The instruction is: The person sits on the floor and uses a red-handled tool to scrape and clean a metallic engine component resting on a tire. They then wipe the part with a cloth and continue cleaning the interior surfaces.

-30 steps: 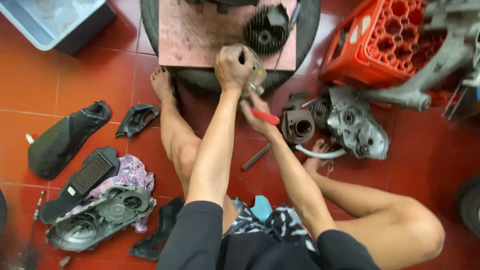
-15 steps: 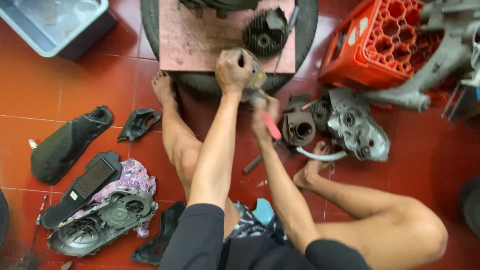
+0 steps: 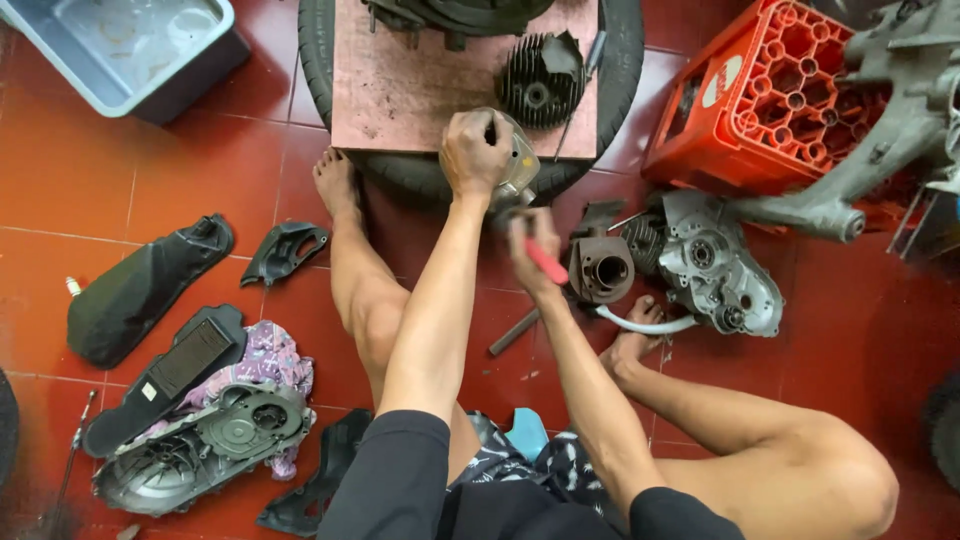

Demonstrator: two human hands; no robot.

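My left hand (image 3: 476, 152) is clamped around a pale metal engine part (image 3: 512, 165), holding it at the near edge of the pink board (image 3: 400, 90) that lies on a tyre (image 3: 318, 60). Just below it, my right hand (image 3: 530, 240) is closed on a red-handled tool (image 3: 546, 262) (its tip is blurred). A finned cylinder (image 3: 540, 80) stands on the board, and a grey engine casing (image 3: 715, 265) lies on the red tiled floor (image 3: 200, 180) to my right.

Left hand (image 3: 476, 152) fisted in a tight grip, arm outstretched, right hand (image 3: 532, 250) closed, wrist bent
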